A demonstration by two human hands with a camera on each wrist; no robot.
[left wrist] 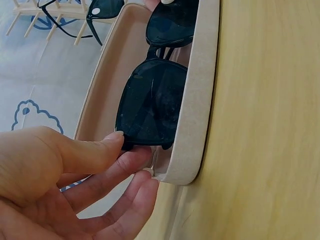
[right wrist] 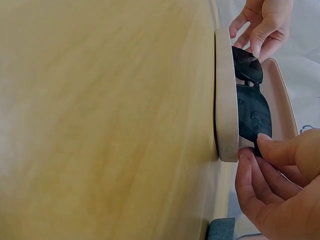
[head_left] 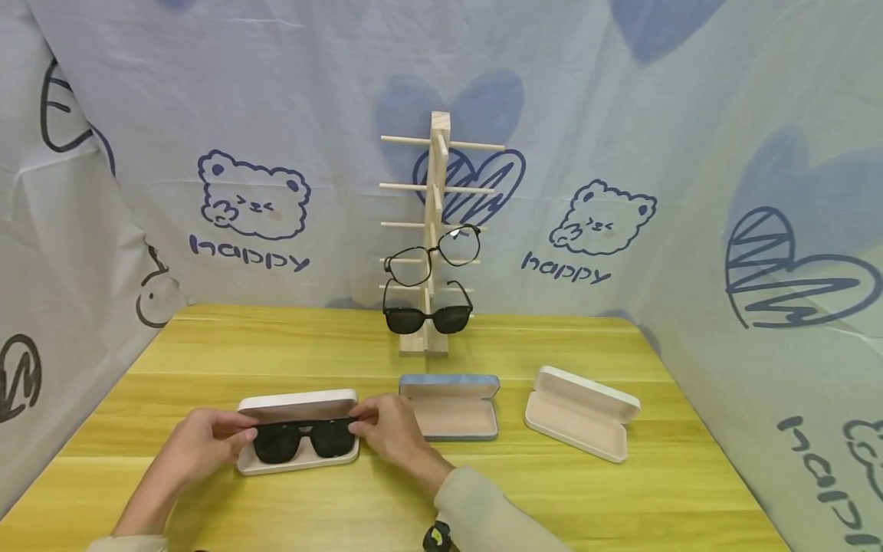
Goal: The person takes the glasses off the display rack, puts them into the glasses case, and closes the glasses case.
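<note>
Black sunglasses point(head_left: 303, 440) with dark lenses lie partly inside an open white glasses case point(head_left: 298, 400) at the table's left front. My left hand point(head_left: 207, 441) pinches their left corner between thumb and fingers. At the other end, my right hand point(head_left: 389, 429) pinches the right corner. In the left wrist view, one lens point(left wrist: 152, 102) stands above the case's front wall point(left wrist: 197, 95), and the left thumb touches the frame's edge. The right wrist view has both hands on the sunglasses point(right wrist: 254, 110), one at each end. The folded temples are mostly hidden behind the lenses.
A blue glasses case point(head_left: 451, 410) stands open just right of my right hand. Farther right is another open white case point(head_left: 582, 414). Behind them, a wooden display rack point(head_left: 436, 176) carries black-framed eyeglasses point(head_left: 433, 254) and dark sunglasses point(head_left: 428, 319). A printed curtain point(head_left: 331, 92) hangs around the table.
</note>
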